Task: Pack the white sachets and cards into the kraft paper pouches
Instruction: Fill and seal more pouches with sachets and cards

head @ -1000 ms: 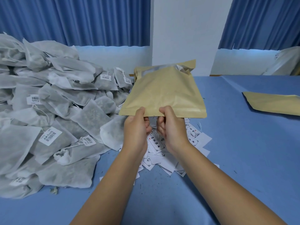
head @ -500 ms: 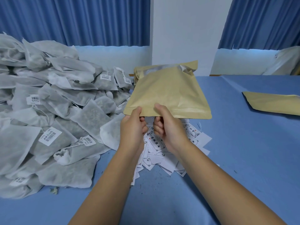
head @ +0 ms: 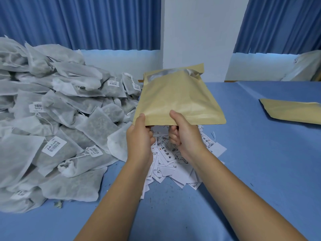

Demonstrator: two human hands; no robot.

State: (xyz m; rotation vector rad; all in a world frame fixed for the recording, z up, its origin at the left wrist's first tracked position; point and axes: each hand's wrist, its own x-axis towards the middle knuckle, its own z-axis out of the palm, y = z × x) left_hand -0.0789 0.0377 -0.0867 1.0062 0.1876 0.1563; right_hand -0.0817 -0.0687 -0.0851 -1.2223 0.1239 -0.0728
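- kraft paper pouch (head: 175, 100): matt tan paper, shiny silvery foil lining at its mouth
- white sachets (head: 57, 122): thin, fibrous, translucent non-woven fabric
- cards (head: 166, 153): smooth white printed paper
- surface (head: 260, 171): matt blue cloth

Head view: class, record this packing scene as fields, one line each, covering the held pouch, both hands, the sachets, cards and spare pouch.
Held pouch: kraft paper, raised, mouth open at the far end
Left hand: pinches its near edge, by the left corner
Right hand: pinches the near edge, midway
Sachets: white heap, table's left
Cards: loose pile beneath the hands
Spare pouch: flat, far right
Table: blue cover
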